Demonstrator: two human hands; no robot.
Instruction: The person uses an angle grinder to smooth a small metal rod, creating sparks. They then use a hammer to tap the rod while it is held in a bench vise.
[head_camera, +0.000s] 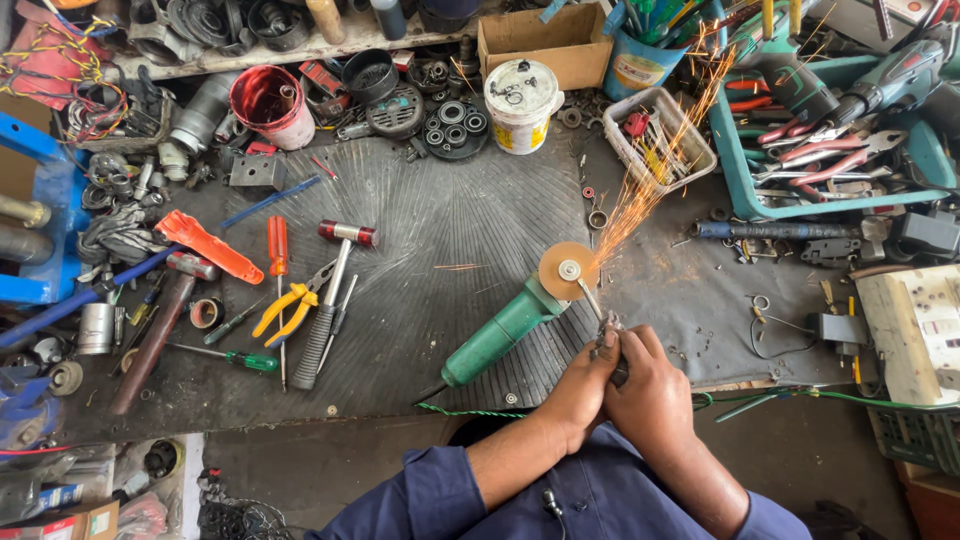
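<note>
- Lower centre of frame: your left hand (580, 385) and right hand (645, 385), both closed, pinch a thin metal rod (592, 302) against the green grinder's (505, 325) disc, sparks flying.
- Upper centre: white tub (522, 105), yellow label; cardboard box (530, 40) behind.
- Centre left: yellow pliers (290, 305), hammer (330, 300).

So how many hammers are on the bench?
2, both left of the green grinder: a wooden-handled hammer near the left edge and a red-headed mallet beside the yellow pliers. More may hide in the clutter.
</note>
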